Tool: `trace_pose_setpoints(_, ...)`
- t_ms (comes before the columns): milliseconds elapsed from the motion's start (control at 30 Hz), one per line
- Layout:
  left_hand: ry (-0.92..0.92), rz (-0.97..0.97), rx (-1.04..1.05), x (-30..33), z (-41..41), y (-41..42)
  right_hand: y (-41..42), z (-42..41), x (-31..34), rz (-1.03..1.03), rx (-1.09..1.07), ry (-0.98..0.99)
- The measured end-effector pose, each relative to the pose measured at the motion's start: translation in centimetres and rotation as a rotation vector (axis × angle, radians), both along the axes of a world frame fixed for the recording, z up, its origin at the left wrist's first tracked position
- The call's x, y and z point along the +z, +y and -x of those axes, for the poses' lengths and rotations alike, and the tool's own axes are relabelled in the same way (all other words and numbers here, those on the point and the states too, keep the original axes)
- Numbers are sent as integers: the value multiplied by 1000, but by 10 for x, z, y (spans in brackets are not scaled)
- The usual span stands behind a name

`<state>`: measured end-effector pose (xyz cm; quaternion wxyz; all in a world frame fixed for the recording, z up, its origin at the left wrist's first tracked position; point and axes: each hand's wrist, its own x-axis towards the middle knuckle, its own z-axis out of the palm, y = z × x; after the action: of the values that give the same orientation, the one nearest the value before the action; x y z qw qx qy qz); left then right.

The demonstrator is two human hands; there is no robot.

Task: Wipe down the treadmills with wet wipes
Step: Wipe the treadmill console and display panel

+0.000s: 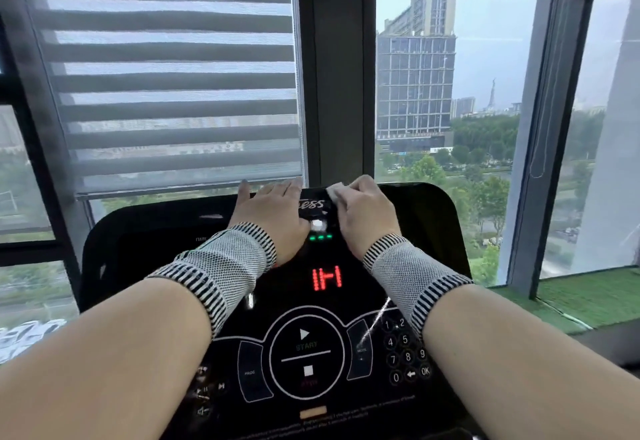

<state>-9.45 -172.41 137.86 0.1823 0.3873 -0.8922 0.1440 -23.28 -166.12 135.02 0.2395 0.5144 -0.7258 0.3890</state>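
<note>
Both hands at top edge of the treadmill console (426, 218), near a window. Right hand (367, 218) curled round a white wet wipe (335, 192), pressing it on the console's upper rim; only a corner of the wipe shows past the fingers. Left hand (273, 216) flat beside it, fingers straight, palm down on the panel, holding nothing. Striped wristbands on both wrists. Red display (327, 277) lit below the hands; keypad (405, 353) lower right.

My left grip (273, 211) rests on the treadmill console (433, 218) near its top edge; my right grip (367, 214) lies just beside it, rightward, on a wet wipe (335, 192); the keypad (405, 353) sits nearer me, lower right; windows (485, 76) stand behind.
</note>
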Motion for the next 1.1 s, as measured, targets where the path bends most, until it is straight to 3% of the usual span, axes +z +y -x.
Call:
trace_pose_setpoints(100,35,7,82,2,-22,-9,-4,5,9,76,-118,-139)
trace_pose_setpoints(233,11,25,81,1,-35,-15,-11,-24,4,-33,48,59)
trace_pose_setpoints(367,6,21,51,2,-35,-18,-15,-15,11,36,-139,-83)
trace_pose_setpoints(500,6,37,28,1,-36,-21,-25,-50,3,-6,30,45)
trace_pose_setpoints(633,-11,30,5,1,-39,-23,-23,-37,8,114,-155,-195)
trace_pose_setpoints(767,-32,48,0,1,-39,-24,-27,-62,-1,42,-6,-18)
trace_pose_setpoints(900,-27,33,-19,2,-41,-24,-25,-47,4,122,-185,-213)
trace_pose_setpoints(1033,-31,50,-25,1,-41,-26,-30,-67,0,79,-43,-69)
trace_pose_setpoints(1100,-36,44,-27,1,-41,-26,-31,-60,4,113,-98,-141)
